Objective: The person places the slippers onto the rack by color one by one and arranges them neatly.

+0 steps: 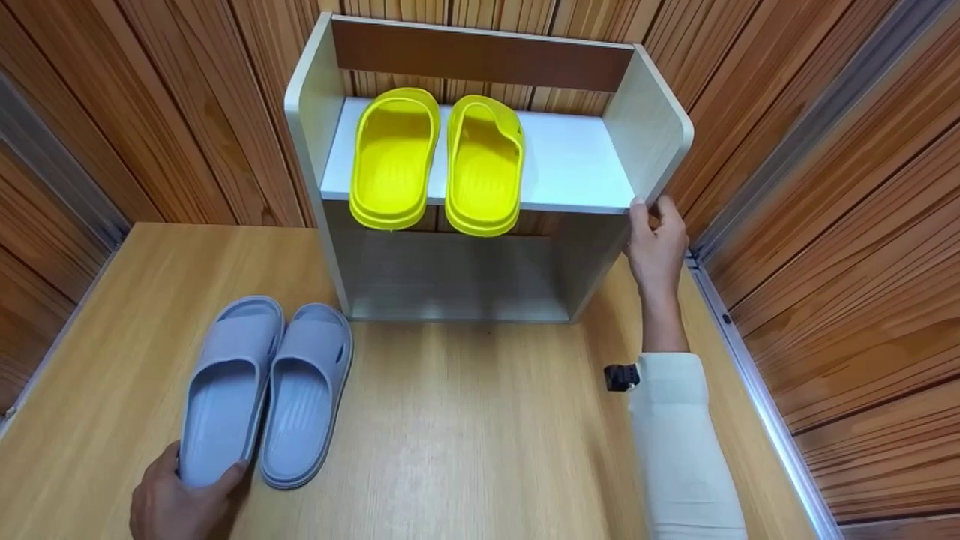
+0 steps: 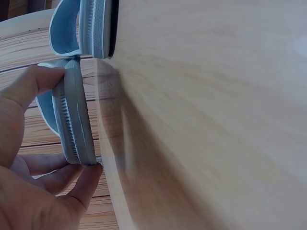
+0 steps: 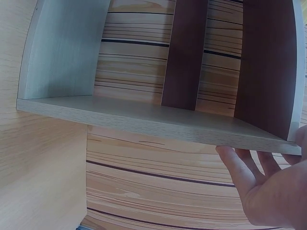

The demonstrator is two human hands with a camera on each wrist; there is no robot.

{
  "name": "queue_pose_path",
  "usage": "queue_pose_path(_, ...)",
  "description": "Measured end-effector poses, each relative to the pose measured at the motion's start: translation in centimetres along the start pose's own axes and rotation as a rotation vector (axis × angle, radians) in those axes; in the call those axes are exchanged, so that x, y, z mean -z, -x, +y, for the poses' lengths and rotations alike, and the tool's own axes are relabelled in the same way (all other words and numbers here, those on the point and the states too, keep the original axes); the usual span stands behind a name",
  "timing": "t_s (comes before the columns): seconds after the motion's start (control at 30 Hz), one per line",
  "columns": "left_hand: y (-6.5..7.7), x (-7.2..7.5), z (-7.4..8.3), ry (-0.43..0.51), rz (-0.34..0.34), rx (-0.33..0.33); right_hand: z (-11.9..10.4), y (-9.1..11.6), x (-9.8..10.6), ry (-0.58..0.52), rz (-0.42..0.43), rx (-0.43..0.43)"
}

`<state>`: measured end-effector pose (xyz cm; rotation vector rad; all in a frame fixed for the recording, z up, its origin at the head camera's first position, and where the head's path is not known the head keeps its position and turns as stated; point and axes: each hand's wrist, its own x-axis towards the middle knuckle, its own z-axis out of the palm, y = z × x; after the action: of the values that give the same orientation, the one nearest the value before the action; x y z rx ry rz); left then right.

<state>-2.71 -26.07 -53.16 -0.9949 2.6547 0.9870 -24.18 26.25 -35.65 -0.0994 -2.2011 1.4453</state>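
At the lower left, my left hand (image 1: 182,499) grips the heel of a grey slide slipper (image 1: 223,409), thumb on one edge and fingers on the other. In the left wrist view this slipper (image 2: 76,112) shows its ribbed side, pinched at the heel. Its mate, another grey slipper (image 1: 298,420), lies alongside on the wooden floor. My right hand (image 1: 658,244) holds the front edge of the right side panel of a small shoe rack (image 1: 649,131), near shelf height. In the right wrist view its fingers (image 3: 240,170) lie along the panel's outer face.
A pair of yellow slippers (image 1: 394,161) stands on the rack's white upper shelf (image 1: 574,157), heels overhanging the front edge. The rack's lower shelf (image 1: 457,277) sits beneath. Wood-plank walls (image 1: 847,300) rise behind and at both sides, with a metal strip (image 1: 757,390) along the right floor edge.
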Motion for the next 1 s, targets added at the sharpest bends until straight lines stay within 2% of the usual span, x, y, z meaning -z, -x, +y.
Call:
queue_pose_path(0.17, 0.6, 0.4, 0.3, 0.001, -0.018, 0.025, 0.0, 0.0, 0.1, -0.020, -0.018, -0.023)
queue_pose_path(0.43, 1.9, 0.7, 1.2, 0.007, 0.008, 0.025, 0.0, 0.0, 0.1, -0.014, -0.024, -0.038)
queue_pose_path(0.7, 2.8, 0.7, 2.0, 0.025, 0.051, -0.028, 0.0, 0.0, 0.2, -0.020, -0.031, -0.044)
queue_pose_path(1.0, 4.1, -0.1, 3.4, 0.074, 0.099, -0.109, 0.3, -0.3, 0.0, 0.012, -0.007, -0.010)
